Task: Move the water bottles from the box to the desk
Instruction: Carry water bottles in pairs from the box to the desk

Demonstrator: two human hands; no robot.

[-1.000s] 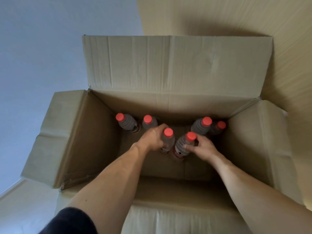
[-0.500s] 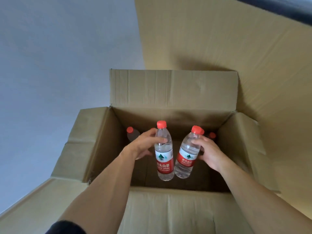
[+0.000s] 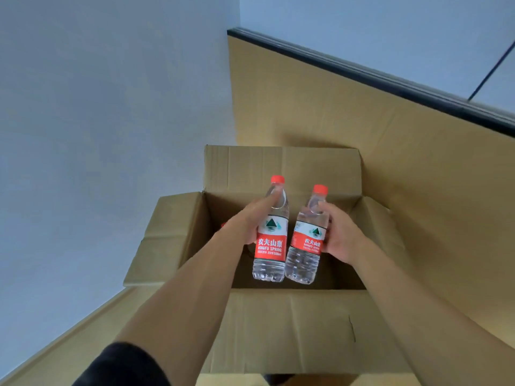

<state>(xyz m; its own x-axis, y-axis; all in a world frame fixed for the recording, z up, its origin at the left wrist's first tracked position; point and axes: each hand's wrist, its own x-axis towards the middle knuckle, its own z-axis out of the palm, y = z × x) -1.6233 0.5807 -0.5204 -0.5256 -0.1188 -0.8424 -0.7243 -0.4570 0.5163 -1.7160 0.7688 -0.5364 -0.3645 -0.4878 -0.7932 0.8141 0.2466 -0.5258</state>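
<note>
While a tan floor (image 3: pixel 418 190) meets pale blue-grey walls (image 3: pixel 97 121) with a dark baseboard (image 3: pixel 390 79), an open cardboard box (image 3: pixel 278 324) sits below. The left hand (image 3: pixel 248 221) grips the left water bottle (image 3: pixel 270 246) and the right hand (image 3: pixel 340 235) grips the right water bottle (image 3: pixel 305 246), both held above the box opening. Red caps point toward 12 o'clock, long axes near upright, the right one tilted slightly toward 1 o'clock.

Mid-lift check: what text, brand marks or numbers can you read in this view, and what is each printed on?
"农夫山泉": red band of the label on the left bottle, held by the left hand.
"NONGFU SPRING": same label, beneath it.
Line under that: too small, though it seems to end "550ml".
"农夫山泉": label of the right bottle, held by the right hand; smaller lines blurred.
Cardboard box: no print visible.
</note>
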